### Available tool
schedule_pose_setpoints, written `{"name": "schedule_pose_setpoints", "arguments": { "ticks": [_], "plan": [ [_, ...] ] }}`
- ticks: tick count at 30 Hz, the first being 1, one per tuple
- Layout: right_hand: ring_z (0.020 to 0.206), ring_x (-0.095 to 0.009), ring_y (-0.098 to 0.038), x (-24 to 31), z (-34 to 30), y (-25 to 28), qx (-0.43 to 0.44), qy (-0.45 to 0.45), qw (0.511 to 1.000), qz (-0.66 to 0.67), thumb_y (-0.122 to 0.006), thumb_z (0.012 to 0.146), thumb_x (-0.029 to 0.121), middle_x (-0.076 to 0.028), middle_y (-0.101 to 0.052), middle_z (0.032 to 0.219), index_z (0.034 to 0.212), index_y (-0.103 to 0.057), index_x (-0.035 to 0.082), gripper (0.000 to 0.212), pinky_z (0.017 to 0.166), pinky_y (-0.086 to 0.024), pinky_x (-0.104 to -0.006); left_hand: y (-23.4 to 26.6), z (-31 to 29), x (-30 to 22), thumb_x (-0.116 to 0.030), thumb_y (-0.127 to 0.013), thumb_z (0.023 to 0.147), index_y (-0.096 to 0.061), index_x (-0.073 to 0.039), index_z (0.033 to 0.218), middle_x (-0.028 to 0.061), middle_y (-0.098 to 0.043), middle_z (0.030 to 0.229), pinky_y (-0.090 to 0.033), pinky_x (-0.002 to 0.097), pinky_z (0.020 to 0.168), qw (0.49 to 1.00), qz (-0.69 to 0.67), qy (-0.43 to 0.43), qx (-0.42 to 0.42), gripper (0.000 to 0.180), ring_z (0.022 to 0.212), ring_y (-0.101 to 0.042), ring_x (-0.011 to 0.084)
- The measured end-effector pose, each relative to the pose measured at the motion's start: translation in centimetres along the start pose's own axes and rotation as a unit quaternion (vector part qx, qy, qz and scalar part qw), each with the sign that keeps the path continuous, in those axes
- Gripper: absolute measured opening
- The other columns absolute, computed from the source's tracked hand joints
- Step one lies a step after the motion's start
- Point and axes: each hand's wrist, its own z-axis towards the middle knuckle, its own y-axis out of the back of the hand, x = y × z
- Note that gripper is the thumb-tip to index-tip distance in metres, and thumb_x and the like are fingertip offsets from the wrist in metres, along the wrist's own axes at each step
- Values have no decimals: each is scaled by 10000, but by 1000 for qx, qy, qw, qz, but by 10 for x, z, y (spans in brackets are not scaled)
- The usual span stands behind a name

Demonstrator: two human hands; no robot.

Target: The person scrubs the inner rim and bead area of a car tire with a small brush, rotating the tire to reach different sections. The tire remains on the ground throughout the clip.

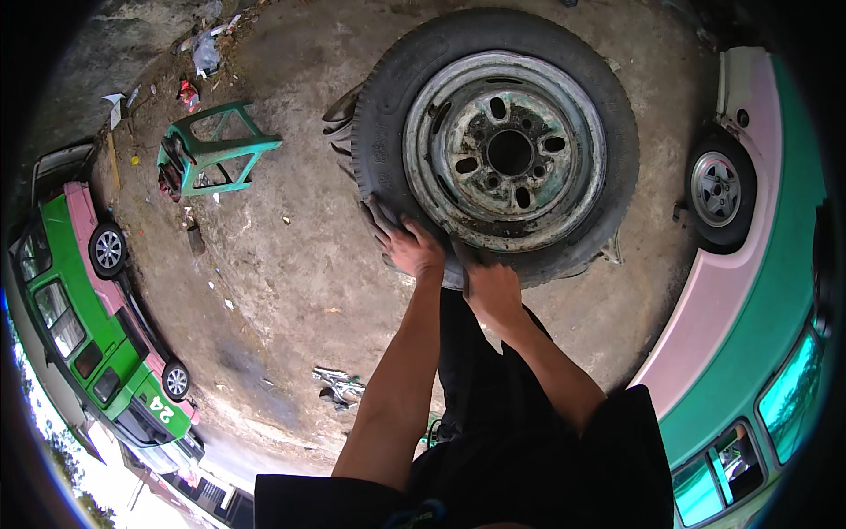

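A large car wheel (564, 207), a worn black tyre on a dirty, scuffed steel rim, faces up in front of me. My left hand (412, 247) grips the tyre's near left edge, its dark, blackened fingers along the tyre's side. Close beside it, my right hand (491, 289) has hold of the near edge, with dark fingers over the sidewall; its other fingers are partly hidden. Some dark, crumpled material (342, 115) sticks out from behind the tyre's left side.
A green plastic stool (216, 152) lies tipped over at the left, near scattered litter (206, 55). Metal tools or parts (337, 388) lie on the concrete floor by my left forearm. A green and pink van (84, 309) stands at far left; another vehicle (705, 326) flanks the right.
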Motion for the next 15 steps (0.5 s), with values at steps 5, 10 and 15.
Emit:
{"name": "schedule_pose_setpoints", "arguments": {
  "ticks": [5,10,15],
  "plan": [
    [850,-453,-690,-3,-2,-6,9,-9,1000,-14,-631,835,29,-227,-677,1144,1444,-548,208,640,744,-580,-532,2,-2,-1,-408,-347,1035,-347,-108,1583,213,-325,1616,-307,522,1170,1000,7,-8,0,624,1478,-319,420],
    [776,-426,-717,-6,2,-12,-52,37,998,-10,-654,816,49,-229,-707,1005,1427,-547,154,629,705,-597,-524,2,0,-3,-423,-349,1022,-310,-127,1590,189,-312,1623,-324,520,1162,1000,27,6,6,642,1468,-332,415],
    [777,-430,-714,-6,2,-15,-22,32,999,-20,-667,800,62,-214,-713,1010,1427,-555,186,649,712,-598,-517,1,-1,-2,-427,-346,1027,-311,-123,1590,178,-313,1624,-329,521,1160,1000,28,10,9,641,1468,-336,407]
  ]
}}
